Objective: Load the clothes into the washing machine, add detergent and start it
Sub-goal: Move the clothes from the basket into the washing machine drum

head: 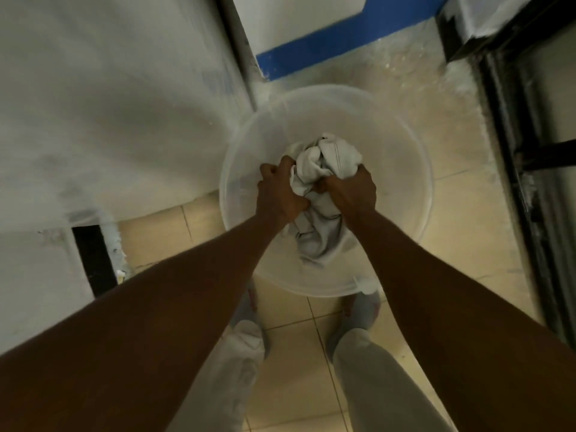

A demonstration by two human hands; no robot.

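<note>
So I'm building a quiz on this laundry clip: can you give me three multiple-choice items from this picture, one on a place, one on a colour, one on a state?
1. Where is the bundle of clothes?
A. over the clear basin
B. on a shelf
C. flat on the floor tiles

2. What colour is the stripe along the base of the far wall?
A. red
B. blue
C. green

3. What are the hands doing?
A. both hang empty
B. only one touches the clothes
C. both grip the clothes

Answers:
1. A: the clothes sit inside the rim of the basin.
2. B: the stripe is plainly blue.
3. C: the left hand and the right hand are each closed on the cloth.
</note>
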